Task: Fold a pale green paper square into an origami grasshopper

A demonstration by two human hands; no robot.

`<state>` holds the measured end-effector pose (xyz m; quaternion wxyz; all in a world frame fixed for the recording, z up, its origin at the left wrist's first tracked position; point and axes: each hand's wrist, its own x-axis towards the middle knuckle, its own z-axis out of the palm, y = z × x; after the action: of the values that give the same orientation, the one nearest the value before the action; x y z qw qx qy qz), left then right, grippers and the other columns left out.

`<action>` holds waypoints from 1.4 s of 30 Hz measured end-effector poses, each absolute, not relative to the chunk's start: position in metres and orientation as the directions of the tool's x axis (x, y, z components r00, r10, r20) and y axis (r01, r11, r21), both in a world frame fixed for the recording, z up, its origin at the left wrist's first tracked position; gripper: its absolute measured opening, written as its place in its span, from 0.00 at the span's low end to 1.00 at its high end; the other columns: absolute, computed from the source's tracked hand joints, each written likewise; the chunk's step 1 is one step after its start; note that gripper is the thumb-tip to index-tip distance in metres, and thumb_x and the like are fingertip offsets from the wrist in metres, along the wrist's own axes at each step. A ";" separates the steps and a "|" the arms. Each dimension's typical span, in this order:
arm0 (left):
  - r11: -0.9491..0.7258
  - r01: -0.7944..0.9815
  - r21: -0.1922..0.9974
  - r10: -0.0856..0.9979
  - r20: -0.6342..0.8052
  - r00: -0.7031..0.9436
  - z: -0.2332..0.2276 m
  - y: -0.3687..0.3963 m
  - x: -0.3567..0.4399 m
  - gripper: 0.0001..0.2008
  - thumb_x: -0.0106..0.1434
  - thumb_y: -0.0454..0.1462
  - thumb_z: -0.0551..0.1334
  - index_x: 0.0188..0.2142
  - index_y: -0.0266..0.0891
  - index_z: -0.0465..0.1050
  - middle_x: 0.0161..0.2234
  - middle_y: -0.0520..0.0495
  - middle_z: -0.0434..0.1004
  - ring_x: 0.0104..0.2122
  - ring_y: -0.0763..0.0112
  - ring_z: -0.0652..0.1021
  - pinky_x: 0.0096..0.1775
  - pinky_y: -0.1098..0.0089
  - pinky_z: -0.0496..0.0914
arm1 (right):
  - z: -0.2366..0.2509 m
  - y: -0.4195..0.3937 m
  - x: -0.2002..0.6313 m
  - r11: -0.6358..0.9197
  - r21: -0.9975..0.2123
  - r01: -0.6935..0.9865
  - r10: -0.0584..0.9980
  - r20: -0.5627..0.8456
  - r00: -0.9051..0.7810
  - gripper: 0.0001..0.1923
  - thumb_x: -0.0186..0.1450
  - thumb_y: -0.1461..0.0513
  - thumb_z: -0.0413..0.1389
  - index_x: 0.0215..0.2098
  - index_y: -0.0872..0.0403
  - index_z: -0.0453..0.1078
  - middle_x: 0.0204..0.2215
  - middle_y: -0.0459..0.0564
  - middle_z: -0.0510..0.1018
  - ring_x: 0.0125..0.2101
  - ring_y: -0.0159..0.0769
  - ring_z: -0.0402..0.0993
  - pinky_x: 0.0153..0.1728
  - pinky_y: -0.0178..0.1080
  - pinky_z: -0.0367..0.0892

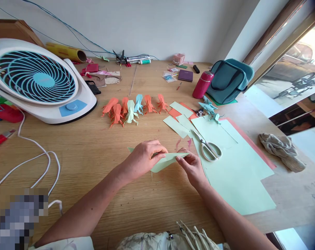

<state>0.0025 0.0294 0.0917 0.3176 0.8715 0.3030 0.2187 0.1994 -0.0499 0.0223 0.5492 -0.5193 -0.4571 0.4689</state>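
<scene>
A folded piece of pale green paper (161,164) is held above the desk between both hands. My left hand (147,155) pinches its upper edge near the middle, with part of the sheet showing behind the wrist. At the paper's right corner, my right hand (192,166) grips it between thumb and fingers. Beyond the hands stand several folded paper figures: orange ones (117,113), a pale green one (131,111) and a blue one (139,103). Scissors with white handles (210,150) lie on large pale green sheets (238,180) to the right.
Left stands a white fan (86,100) with a loose white cable (50,159). Cut paper pieces (176,126) and blue paper figures (208,107) lie right of centre. Behind them are a pink bottle (202,85) and a teal bag (227,83). A crumpled cloth (282,151) lies far right.
</scene>
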 end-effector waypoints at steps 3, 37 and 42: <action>-0.624 0.393 0.675 0.663 0.192 0.724 0.091 0.029 0.002 0.07 0.68 0.32 0.61 0.36 0.40 0.78 0.32 0.51 0.75 0.32 0.73 0.75 0.34 0.74 0.64 | 0.020 -0.050 0.200 0.001 -0.999 -0.049 0.987 -0.007 0.161 0.16 0.61 0.49 0.63 0.27 0.51 0.72 0.27 0.46 0.70 0.30 0.35 0.64 0.33 0.38 0.64; -0.655 0.434 0.618 0.666 0.202 0.718 0.093 0.026 0.003 0.06 0.66 0.29 0.62 0.38 0.40 0.78 0.33 0.52 0.76 0.32 0.74 0.75 0.36 0.74 0.64 | 0.013 -0.050 0.202 0.016 -0.980 -0.200 0.973 -0.031 0.229 0.11 0.63 0.53 0.63 0.29 0.50 0.76 0.24 0.44 0.68 0.28 0.32 0.60 0.32 0.36 0.58; -0.642 0.468 0.607 0.684 0.179 0.707 0.092 0.026 0.005 0.06 0.66 0.30 0.63 0.37 0.40 0.78 0.33 0.52 0.75 0.32 0.74 0.74 0.36 0.73 0.64 | 0.015 -0.050 0.200 0.056 -0.981 -0.186 0.976 0.014 0.217 0.11 0.65 0.54 0.63 0.28 0.50 0.76 0.25 0.44 0.69 0.29 0.33 0.62 0.33 0.37 0.58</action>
<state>0.0047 0.0260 0.0917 0.2697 0.8837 0.3258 0.2006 0.1998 -0.0502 0.0155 0.6055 -0.4919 -0.4016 0.4797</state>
